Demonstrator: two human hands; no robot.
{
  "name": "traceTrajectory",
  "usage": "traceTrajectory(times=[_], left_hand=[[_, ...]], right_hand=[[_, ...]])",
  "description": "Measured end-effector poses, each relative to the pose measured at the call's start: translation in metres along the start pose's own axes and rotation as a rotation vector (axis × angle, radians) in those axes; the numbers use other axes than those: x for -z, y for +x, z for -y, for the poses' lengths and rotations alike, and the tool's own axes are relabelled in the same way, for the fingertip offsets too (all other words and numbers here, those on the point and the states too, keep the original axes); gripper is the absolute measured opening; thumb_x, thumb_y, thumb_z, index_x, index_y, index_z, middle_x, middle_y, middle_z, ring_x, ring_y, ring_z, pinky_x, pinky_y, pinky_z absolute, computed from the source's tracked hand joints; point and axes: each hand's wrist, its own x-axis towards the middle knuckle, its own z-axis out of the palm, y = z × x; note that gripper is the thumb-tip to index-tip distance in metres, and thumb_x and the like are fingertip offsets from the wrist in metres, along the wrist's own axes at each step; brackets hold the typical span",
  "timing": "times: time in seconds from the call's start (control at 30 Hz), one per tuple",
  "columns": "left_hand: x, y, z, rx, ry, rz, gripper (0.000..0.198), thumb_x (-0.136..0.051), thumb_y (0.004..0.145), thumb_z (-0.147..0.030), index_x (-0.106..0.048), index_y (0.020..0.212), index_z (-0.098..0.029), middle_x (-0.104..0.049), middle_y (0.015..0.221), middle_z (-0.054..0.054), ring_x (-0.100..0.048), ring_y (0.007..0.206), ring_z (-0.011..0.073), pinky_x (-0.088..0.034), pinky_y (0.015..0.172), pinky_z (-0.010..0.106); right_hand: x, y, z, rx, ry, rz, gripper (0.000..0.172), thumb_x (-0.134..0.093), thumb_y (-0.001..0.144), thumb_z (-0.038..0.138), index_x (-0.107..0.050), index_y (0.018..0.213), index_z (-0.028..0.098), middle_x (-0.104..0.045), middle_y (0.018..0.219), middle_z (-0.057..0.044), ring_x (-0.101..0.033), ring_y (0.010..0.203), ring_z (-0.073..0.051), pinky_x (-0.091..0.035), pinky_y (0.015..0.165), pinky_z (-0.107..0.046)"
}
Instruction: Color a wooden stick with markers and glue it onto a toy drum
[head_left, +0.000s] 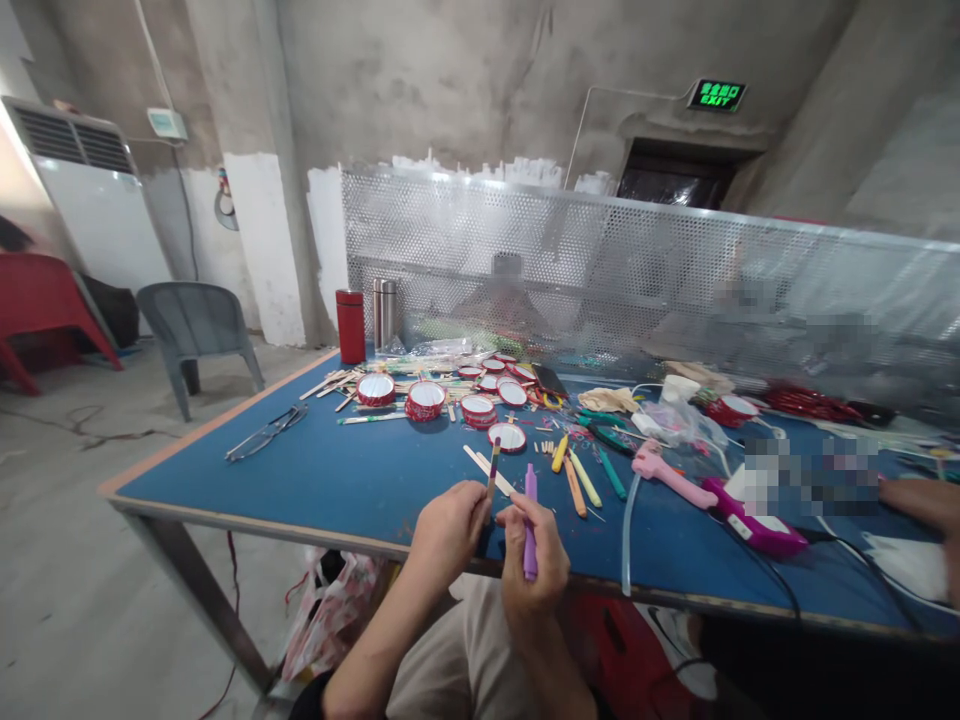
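Left hand (448,525) pinches wooden stick (493,468), right hand (534,560) grips purple marker (530,520), lower centre. Stick partly coloured; plain sticks (487,470) and finished-looking red drums (424,398) on blue table (315,470), frame centre.

Soft, even daylight, brightest at 9 o'clock where the wall (15,170) washes out near white. Table (337,480) evenly lit, shadows faint. Exit sign (717,95) glows green at 1 o'clock. Wide-angle bend at the edges (table rim curves, walls lean). Hands (487,540) slightly soft. Pixelated patches at 3 o'clock; screen (637,270) hazes what lies behind.
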Motion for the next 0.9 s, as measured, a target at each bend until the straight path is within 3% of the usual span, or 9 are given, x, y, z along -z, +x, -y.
traceTrajectory(times=[0.23,0.67,0.9], left_hand=[[0.005,-0.001,0.0,0.007,-0.035,0.052,0.023,-0.035,0.091,-0.025,-0.052,0.077,-0.021,-0.062,0.075,0.0,-0.056,0.069,0.0143,-0.036,0.061,0.023],[0.007,0.0,0.001,0.06,-0.165,0.058,0.017,-0.036,0.09,-0.027,-0.052,0.086,-0.023,-0.066,0.08,0.0,-0.06,0.072,0.0141,-0.038,0.063,0.021],[0.009,0.001,0.0,0.036,-0.124,0.085,0.015,-0.041,0.087,-0.023,-0.056,0.083,-0.022,-0.067,0.079,0.0,-0.06,0.071,0.014,-0.039,0.062,0.021]], right_hand=[[-0.003,0.011,0.0,-0.076,-0.062,0.03,0.018,-0.05,0.089,0.023,-0.057,0.105,0.016,-0.067,0.092,-0.008,-0.066,0.083,-0.018,-0.052,0.074,-0.031],[-0.003,0.013,0.0,-0.065,-0.136,0.173,0.02,-0.051,0.089,0.025,-0.056,0.107,0.018,-0.066,0.089,-0.007,-0.063,0.078,-0.018,-0.05,0.07,-0.031],[-0.004,0.014,-0.001,-0.044,-0.144,0.168,0.02,-0.05,0.089,0.024,-0.056,0.107,0.018,-0.066,0.09,-0.007,-0.063,0.079,-0.018,-0.05,0.072,-0.031]])
